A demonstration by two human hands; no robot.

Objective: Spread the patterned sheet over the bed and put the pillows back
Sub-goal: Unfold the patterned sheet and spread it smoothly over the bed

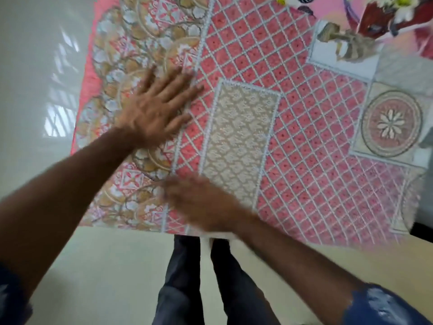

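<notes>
- Grip: left hand (157,106) lies flat, fingers straight and spread, pressing the sheet (304,127) near the bed's left edge; it grasps nothing.
- Right hand (201,202) rests on the sheet at the near edge; it is motion-blurred, so whether it presses flat or pinches cloth cannot be told.
- Sheet: spread across the bed, reaching the left and near edges; no large wrinkles visible around the hands.
- Risk: a firm sideways stroke by either palm may drag the cloth off square, since nothing shows it anchored at the near edge.
- Far right corner: a pillow (393,123) and other bedding lie on the sheet.
- Risk: their weight may pin the cloth there, so pulling could bunch it against them.
- Pillows judged not yet replaced.
</notes>
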